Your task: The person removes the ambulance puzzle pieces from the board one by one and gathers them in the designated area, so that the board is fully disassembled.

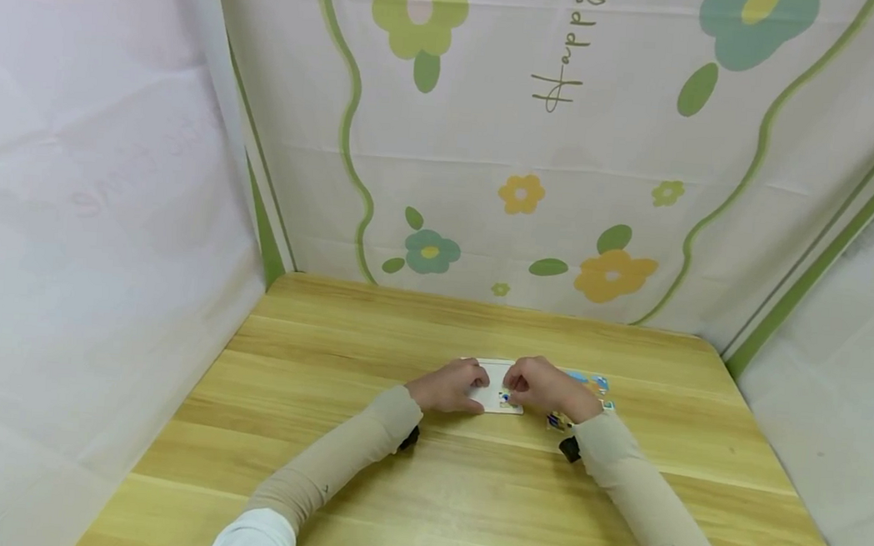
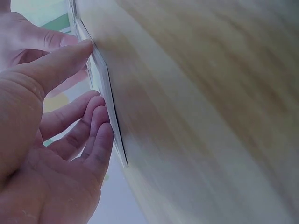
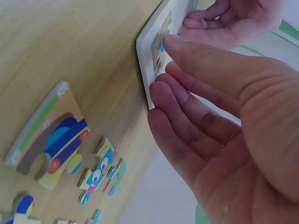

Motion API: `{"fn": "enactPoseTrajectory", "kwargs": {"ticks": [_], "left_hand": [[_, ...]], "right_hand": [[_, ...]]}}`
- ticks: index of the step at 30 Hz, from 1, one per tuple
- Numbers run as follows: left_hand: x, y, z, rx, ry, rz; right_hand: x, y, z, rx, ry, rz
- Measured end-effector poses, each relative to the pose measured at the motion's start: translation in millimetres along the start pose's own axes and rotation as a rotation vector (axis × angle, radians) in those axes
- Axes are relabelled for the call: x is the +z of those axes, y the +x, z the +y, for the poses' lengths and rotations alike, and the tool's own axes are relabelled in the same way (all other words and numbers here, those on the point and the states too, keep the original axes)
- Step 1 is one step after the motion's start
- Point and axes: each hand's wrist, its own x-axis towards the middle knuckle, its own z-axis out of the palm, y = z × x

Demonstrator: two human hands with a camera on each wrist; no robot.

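A white, shallow puzzle board (image 1: 493, 373) lies flat on the wooden table between the two hands. One small colourful puzzle piece (image 3: 160, 50) sits in its near right corner. My right hand (image 1: 550, 386) bends over that corner, thumb and fingers closing on the piece; the fingertips touch the board's edge in the right wrist view. At the board's left end, my left hand (image 1: 448, 386) holds it, thumb (image 2: 77, 52) on the near edge and curled fingers farther along. The hands partly cover the board.
Several loose puzzle pieces lie right of the board, partly under the right forearm: a corner piece with a blue and yellow picture (image 3: 58, 135) and a blue piece with eyes (image 3: 99, 170) among them. Flowered cloth (image 1: 482, 142) hangs behind the wooden table (image 1: 438, 507).
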Motion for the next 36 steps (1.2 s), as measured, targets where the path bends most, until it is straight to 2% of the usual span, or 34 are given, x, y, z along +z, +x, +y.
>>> {"fn": "enactPoseTrajectory", "kwargs": {"ticks": [5,14,28,36], "left_hand": [[0.8,1.1,-1.2,0.012,0.013,0.003],[2.3,2.2,-3.9,0.032,0.024,0.008],[2.9,2.0,-1.9,0.001,0.019,0.01],[2.7,1.2,1.2,-0.024,0.012,0.003]], "right_hand": [[-0.9,-1.0,-2.9,-0.024,-0.069,-0.001],[-1.2,-3.4,-3.7,-0.038,-0.071,0.011],[-8.4,-8.6,-1.9,0.012,0.095,0.042],[-9.7,-14.2,5.1,0.001,0.117,0.082]]}}
